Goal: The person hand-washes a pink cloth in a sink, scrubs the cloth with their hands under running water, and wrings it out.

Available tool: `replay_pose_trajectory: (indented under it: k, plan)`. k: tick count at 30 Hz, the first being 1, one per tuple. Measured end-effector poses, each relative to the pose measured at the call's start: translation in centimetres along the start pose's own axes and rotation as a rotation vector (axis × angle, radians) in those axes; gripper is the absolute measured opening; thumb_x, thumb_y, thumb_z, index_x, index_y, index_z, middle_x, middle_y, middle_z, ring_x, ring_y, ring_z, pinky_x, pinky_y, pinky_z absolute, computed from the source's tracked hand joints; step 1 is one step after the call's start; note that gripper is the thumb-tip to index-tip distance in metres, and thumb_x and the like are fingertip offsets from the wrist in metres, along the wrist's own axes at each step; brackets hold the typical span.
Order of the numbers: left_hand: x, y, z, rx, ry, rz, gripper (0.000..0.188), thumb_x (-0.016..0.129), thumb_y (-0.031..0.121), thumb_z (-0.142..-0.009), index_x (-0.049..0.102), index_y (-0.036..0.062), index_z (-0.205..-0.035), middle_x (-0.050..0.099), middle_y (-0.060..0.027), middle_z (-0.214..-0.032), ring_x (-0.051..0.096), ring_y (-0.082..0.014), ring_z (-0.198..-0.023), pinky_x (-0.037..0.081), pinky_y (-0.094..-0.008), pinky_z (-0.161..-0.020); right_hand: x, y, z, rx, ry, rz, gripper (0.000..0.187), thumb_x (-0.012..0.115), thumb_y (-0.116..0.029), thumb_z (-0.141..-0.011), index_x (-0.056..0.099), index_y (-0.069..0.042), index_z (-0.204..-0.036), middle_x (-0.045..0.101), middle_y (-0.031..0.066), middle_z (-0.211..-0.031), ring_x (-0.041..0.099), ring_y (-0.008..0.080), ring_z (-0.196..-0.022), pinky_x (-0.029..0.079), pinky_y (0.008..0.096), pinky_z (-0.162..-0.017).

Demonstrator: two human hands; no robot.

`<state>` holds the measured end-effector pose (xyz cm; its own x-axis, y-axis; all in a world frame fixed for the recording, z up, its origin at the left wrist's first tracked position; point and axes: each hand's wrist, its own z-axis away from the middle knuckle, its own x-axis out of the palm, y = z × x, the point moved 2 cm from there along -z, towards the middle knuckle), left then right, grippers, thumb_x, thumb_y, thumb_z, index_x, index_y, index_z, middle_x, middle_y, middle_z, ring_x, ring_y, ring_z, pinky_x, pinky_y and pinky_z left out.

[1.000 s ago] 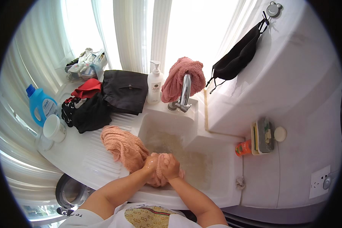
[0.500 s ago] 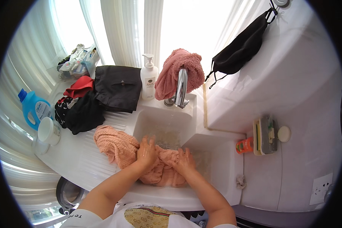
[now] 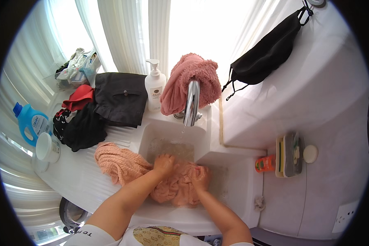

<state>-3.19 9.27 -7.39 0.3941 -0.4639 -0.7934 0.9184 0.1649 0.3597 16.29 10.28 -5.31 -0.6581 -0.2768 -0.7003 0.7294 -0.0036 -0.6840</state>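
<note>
A peach textured towel lies partly in the water of the white sink. Its other end is heaped on the ribbed drainboard to the left. My left hand is closed over the towel's far side at the water, with its fingertips partly hidden. Close by on the right, my right hand has its fingers curled into the wet cloth. Above the sink rises a chrome faucet, dripping slightly. A fluffy pink cloth is draped over the faucet's top.
On the left stand a blue detergent bottle, a white tub, dark clothes and a folded black garment. A white pump bottle is beside the faucet. An orange bottle and a sponge holder sit right. A black mask hangs above.
My right hand's fingers have curled into the towel, and my left hand's raised fingers have come down onto it. The towel between them sits lower in the water. The view has shifted slightly.
</note>
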Motion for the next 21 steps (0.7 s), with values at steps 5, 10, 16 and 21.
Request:
replay_pose_trajectory:
  k: [5, 10, 16, 21]
  plan:
    - [2.0, 2.5, 0.9, -0.067, 0.178, 0.255, 0.088, 0.056, 0.063, -0.079, 0.029, 0.0114, -0.146, 0.045, -0.0213, -0.133, 0.042, -0.0418, -0.121, 0.03, -0.0504, -0.105, 3.1, 3.4, 0.5, 0.472, 0.291, -0.171, 0.033, 0.068, -0.02, -0.077, 0.062, -0.006, -0.106, 0.065, 0.0152, -0.107, 0.064, 0.027, -0.096, 0.049, 0.0329, -0.086]
    - [2.8, 0.3, 0.1, -0.304, 0.043, 1.31, 0.1, 0.05, 0.073, -0.077, 0.021, 0.0076, -0.148, 0.041, -0.0217, -0.138, 0.036, -0.0365, -0.13, 0.03, -0.0499, -0.107, 7.5, 1.4, -0.3, 0.253, -0.066, -0.864, 0.046, 0.06, -0.004, -0.074, 0.059, -0.007, -0.12, 0.065, 0.0088, -0.104, 0.062, 0.018, -0.094, 0.047, 0.0279, -0.087]
    - [-1.9, 1.6, 6.7, -0.217, -0.29, 1.988, 0.057, 0.045, 0.05, -0.092, 0.052, 0.0045, -0.125, 0.055, -0.0144, -0.126, 0.055, -0.0261, -0.115, 0.046, -0.0373, -0.097, 0.5, -6.5, 2.7, -0.182, -0.256, -0.902, 0.056, 0.059, -0.001, -0.073, 0.051, -0.003, -0.128, 0.054, 0.0103, -0.118, 0.054, 0.0208, -0.11, 0.043, 0.0315, -0.096]
    - [-4.0, 3.9, 10.9, -0.055, -0.123, 2.203, 0.042, 0.042, 0.036, -0.096, 0.055, 0.0035, -0.118, 0.059, -0.0124, -0.117, 0.058, -0.0245, -0.109, 0.049, -0.0366, -0.094, 0.6, -10.1, 5.6, -0.452, 0.259, -0.47, 0.055, 0.069, -0.024, -0.078, 0.051, -0.005, -0.126, 0.048, 0.017, -0.128, 0.047, 0.0298, -0.119, 0.037, 0.0383, -0.101]
